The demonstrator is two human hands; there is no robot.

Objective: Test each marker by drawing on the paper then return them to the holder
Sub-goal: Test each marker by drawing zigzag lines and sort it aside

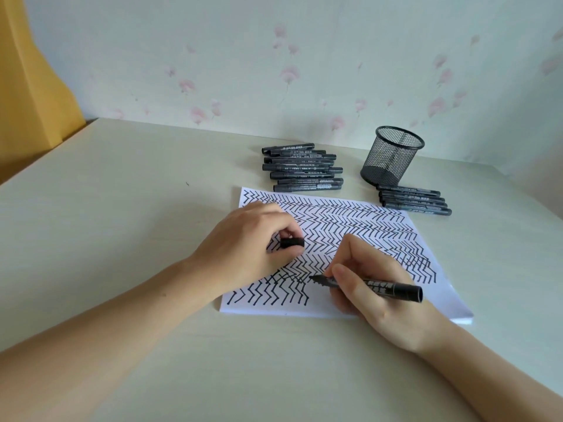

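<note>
Pale table [122,208] under floral wallpaper [274,56]. Lower centre: zigzag-covered paper [350,220], right hand [374,287] gripping uncapped marker [380,288], tip on sheet; left hand [253,239] pinching cap [292,242]. Upper right: mesh holder [391,155], flanked by marker piles [301,167].

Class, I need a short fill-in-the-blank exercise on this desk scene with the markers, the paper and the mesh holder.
1. The right hand draws on the paper with a ____.
2. The left hand holds the marker's ____.
3. The mesh holder contains ____ markers.
4. The paper's lines form a ____ pattern.

Missing words: marker; cap; no; zigzag
</note>
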